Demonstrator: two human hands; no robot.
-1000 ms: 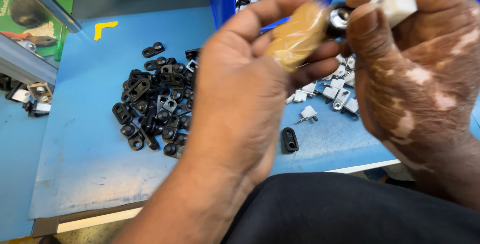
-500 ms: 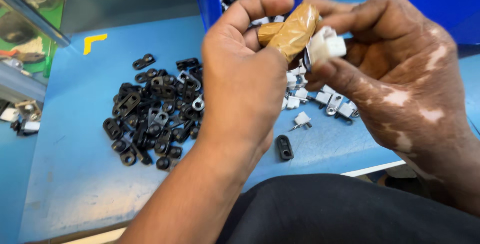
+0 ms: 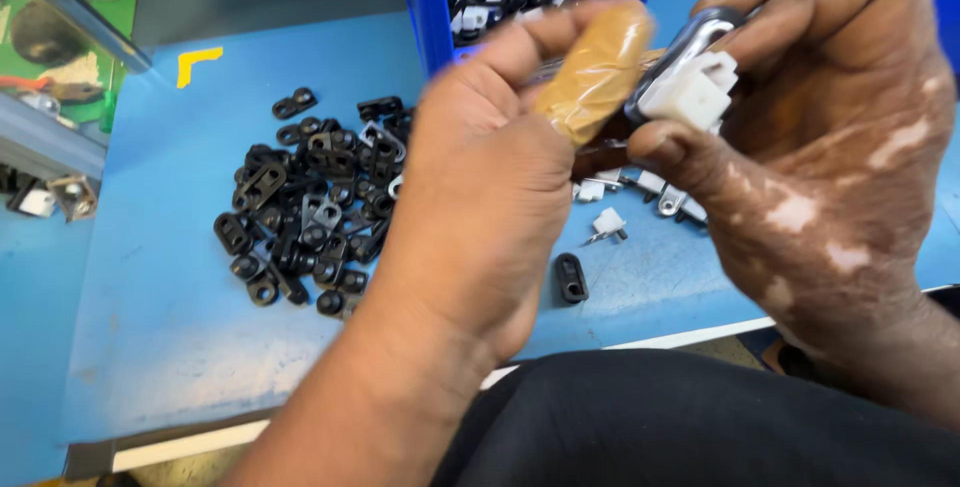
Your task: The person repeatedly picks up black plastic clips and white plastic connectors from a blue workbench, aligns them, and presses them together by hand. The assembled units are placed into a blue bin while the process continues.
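Gripped a tape-wrapped tool handle [image 3: 597, 69] in the closed left hand [image 3: 480, 197], pinched a white plastic part [image 3: 690, 95] in the right hand [image 3: 810, 137].

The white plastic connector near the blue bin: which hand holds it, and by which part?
The right hand pinches the white plastic connector by its sides, thumb below and fingers above. The left hand holds a brown taped handle.

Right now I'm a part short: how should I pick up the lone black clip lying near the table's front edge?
Pinch the lone black clip across its narrow width, at the waist between its two rounded ends, coming straight down from above. It lies flat on the blue table, apart from the black pile, so both long sides look open.
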